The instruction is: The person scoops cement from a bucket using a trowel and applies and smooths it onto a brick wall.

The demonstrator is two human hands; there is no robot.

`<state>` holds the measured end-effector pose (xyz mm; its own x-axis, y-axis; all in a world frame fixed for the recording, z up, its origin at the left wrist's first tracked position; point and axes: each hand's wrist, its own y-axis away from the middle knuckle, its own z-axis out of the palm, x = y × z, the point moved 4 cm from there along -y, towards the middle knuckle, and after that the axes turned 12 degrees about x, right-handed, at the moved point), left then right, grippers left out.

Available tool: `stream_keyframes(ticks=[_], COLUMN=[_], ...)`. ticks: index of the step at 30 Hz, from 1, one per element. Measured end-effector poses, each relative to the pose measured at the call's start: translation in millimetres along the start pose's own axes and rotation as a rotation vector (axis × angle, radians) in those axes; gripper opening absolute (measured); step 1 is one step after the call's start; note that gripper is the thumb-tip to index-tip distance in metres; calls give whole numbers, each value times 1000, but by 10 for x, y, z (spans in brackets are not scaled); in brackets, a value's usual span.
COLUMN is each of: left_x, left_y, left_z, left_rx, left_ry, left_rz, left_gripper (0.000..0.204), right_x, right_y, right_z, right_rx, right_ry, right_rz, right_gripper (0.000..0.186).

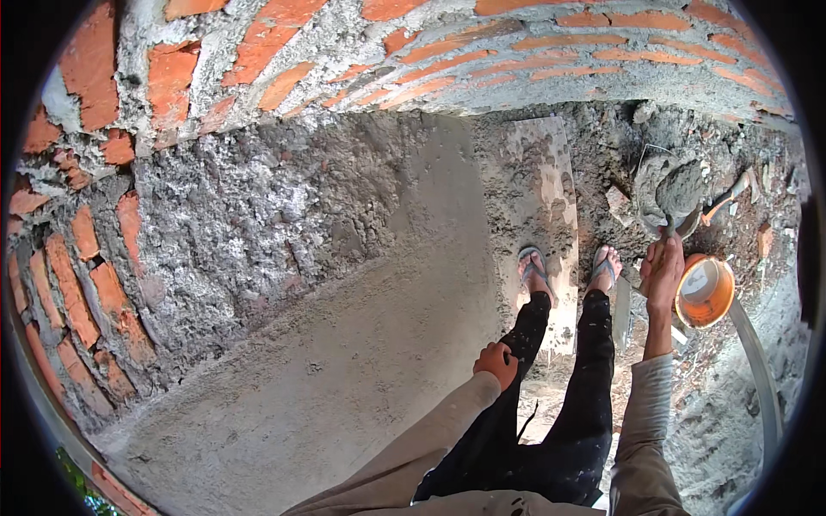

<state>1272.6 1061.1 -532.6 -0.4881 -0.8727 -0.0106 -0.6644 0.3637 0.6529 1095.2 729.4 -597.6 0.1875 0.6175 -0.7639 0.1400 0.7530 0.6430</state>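
My right hand (662,271) is closed round the handle of a trowel (668,229). A heap of wet grey mortar (681,187) lies on the trowel's blade. The blade is over a mortar container (643,191) with a thin wire handle, and it hides part of the inside. With its fingers curled, my left hand (496,364) rests against my left leg near the knee; nothing shows in it. Left of my legs, a smooth grey plastered surface (344,361) meets a rougher, lumpy mortar area (267,224).
A wooden board (559,185) lies under and between my sandalled feet. An orange bucket (724,305) with pale contents stands right of my right hand. Beyond it lies a wooden-handled tool (731,198). Brick walls (559,58) rise ahead and at left. Rubble covers the ground at right.
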Motion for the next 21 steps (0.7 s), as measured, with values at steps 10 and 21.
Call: stream_keyframes(ticks=[10,21], left_x=[-188,-235], left_y=[391,370], left_z=[184,142], left_rx=[121,235], left_ry=[260,220], left_rz=[217,202], left_gripper=[25,27], right_x=[-31,-55], right_y=[1572,3083], right_z=[2704,1434], right_rx=[306,-626], right_ry=[160,271], right_rz=[-514,-94], right_gripper=[33,38])
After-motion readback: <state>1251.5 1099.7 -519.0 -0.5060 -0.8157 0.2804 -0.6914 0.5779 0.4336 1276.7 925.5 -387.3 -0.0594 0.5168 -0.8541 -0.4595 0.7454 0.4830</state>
